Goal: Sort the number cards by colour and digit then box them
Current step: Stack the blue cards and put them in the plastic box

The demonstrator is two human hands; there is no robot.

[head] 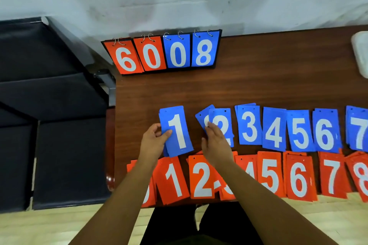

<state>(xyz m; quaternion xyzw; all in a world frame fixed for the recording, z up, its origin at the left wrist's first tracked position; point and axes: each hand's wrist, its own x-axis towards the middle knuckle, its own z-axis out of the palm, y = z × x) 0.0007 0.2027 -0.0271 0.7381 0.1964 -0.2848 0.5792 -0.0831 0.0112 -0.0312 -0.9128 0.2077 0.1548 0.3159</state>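
Blue number cards lie in a row on the brown table (pixel 258 81), digits rising to the right; red cards form a second row nearer me. My left hand (pixel 154 141) grips the left edge of the blue 1 stack (pixel 178 131), thumb on its face. My right hand (pixel 215 141) pinches the blue 2 cards (pixel 223 123), whose back card is skewed to the left. Beside them lie the blue 3 (pixel 250 125), blue 4 (pixel 274 129), blue 5 (pixel 300 131) and blue 6 (pixel 325 131). My right forearm hides the red 3; the red 1 (pixel 175 179) and red 2 (pixel 201 177) show.
A flip scoreboard (pixel 165 53) reading 6 0 0 8 stands at the table's far left edge against the wall. A pale container (pixel 361 53) sits at the far right. Dark folding furniture (pixel 49 105) stands left of the table.
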